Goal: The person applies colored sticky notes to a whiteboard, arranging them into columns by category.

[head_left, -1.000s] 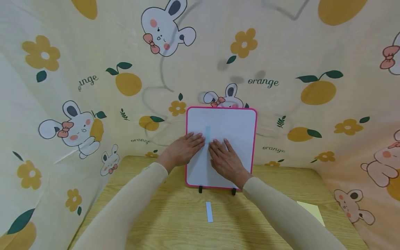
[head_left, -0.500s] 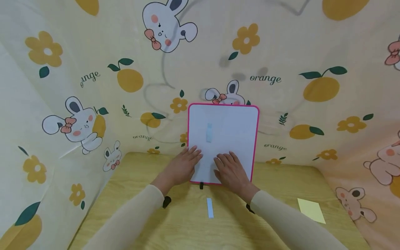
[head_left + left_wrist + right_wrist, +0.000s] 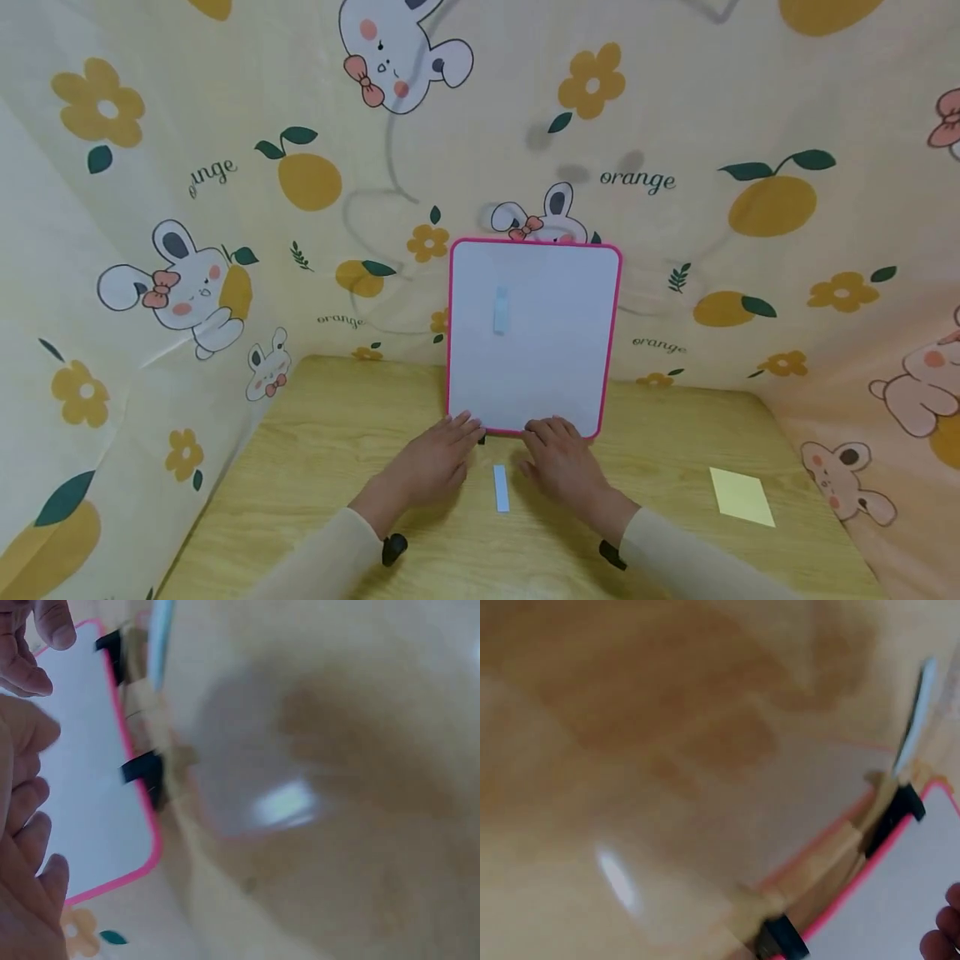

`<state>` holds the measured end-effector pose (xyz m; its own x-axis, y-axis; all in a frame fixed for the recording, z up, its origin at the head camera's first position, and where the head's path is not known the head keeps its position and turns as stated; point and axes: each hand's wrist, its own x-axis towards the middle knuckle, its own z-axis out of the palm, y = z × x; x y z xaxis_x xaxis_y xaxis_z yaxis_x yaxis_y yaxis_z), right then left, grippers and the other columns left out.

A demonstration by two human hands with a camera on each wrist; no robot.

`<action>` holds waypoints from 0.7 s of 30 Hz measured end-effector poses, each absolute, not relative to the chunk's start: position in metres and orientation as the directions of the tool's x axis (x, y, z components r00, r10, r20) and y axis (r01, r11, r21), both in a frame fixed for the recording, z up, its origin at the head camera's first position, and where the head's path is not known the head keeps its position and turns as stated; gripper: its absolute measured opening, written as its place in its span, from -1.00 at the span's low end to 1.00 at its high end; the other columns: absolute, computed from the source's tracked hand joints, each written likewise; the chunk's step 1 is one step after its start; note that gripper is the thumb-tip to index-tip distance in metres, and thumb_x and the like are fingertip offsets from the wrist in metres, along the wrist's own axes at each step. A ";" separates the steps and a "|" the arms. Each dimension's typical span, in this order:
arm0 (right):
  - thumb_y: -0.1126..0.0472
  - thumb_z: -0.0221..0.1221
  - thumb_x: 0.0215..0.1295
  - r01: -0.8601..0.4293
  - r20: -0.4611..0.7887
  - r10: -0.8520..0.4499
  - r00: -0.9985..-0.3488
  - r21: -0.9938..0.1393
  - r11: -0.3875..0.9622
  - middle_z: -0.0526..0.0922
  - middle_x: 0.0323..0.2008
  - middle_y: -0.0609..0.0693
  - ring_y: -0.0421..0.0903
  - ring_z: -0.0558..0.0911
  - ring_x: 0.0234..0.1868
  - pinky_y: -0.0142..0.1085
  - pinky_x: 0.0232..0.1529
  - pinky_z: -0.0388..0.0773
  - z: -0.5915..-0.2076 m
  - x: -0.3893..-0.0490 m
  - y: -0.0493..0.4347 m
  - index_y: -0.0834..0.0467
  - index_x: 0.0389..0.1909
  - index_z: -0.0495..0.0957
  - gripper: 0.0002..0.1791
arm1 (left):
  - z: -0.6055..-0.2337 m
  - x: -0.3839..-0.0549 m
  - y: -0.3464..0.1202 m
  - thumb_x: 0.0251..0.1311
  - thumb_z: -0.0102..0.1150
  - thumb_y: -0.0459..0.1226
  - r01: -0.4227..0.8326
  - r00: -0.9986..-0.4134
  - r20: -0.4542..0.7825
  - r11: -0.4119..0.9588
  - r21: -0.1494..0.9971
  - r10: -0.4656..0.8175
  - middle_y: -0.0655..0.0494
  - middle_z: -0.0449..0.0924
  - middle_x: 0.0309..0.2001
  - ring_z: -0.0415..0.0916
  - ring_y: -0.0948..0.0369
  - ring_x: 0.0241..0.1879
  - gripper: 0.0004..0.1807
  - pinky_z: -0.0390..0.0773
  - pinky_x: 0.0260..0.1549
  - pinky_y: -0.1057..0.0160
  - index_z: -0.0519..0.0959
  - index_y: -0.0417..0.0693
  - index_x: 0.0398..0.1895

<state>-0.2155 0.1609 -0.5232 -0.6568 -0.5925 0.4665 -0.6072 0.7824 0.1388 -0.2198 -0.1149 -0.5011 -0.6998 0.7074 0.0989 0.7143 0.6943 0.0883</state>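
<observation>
Just now, both hands had drawn back: a second earlier they lay against the upper strip, and by this moment I watched them low down, at the near edge of the whiteboard (image 3: pixel 536 350). The left hand (image 3: pixel 431 462) and the right hand (image 3: pixel 567 467) held nothing; their fingers were loosely bent and close together, those of the right hand more bent. I could not tell whether any fingertip touched the board's pink rim.

The upper strip (image 3: pixel 500 312), pale blue, was on the board's face, left of centre, and stayed there with no hand on it. I took that to mean it was stuck on and that this part of the work was done. A lower strip (image 3: pixel 501 489) lay on the table (image 3: pixel 330 442), near side of the board, between the hands and apart from both. Further right and well apart lay a sheet of yellow paper (image 3: pixel 742 497).

Of the two black clips (image 3: pixel 145 771) under the board, my head view showed only part of the left one; the right was behind the hand. Both wrist views were soft, and the upper strip was so faint towards its top that it may have been more than one piece.
</observation>
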 end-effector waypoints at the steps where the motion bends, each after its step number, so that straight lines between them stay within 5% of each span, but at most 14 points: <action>1: 0.01 0.56 0.15 -0.614 0.460 -0.603 -0.651 0.147 0.776 0.72 0.00 0.06 0.08 0.66 0.05 0.06 0.24 0.64 -0.527 -0.212 0.162 0.21 0.02 0.70 -0.50 | -0.506 -0.216 -0.115 0.59 0.01 -0.18 0.720 -0.694 0.078 0.687 0.101 0.716 0.00 0.30 0.60 0.12 0.03 0.65 -0.42 0.18 0.62 -0.02 0.33 -0.12 0.59; 21: -0.08 0.36 0.40 -0.729 0.243 -0.718 -0.653 0.054 0.682 0.72 0.08 -0.05 0.00 0.63 0.21 0.00 0.29 0.61 -0.544 -0.174 0.150 0.10 -0.01 0.68 -0.64 | -0.541 -0.205 -0.116 0.54 -0.08 0.25 0.764 -0.620 -0.102 0.629 0.145 0.778 0.01 0.09 0.69 -0.03 0.09 0.69 -0.13 0.04 0.67 0.06 0.15 -0.08 0.69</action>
<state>-0.1737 0.1500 -0.5443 -0.6528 -0.7175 0.2429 -0.7294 0.6820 0.0542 -0.2051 -0.1161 -0.5414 -0.6205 0.7776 -0.1018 0.7641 0.6287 0.1447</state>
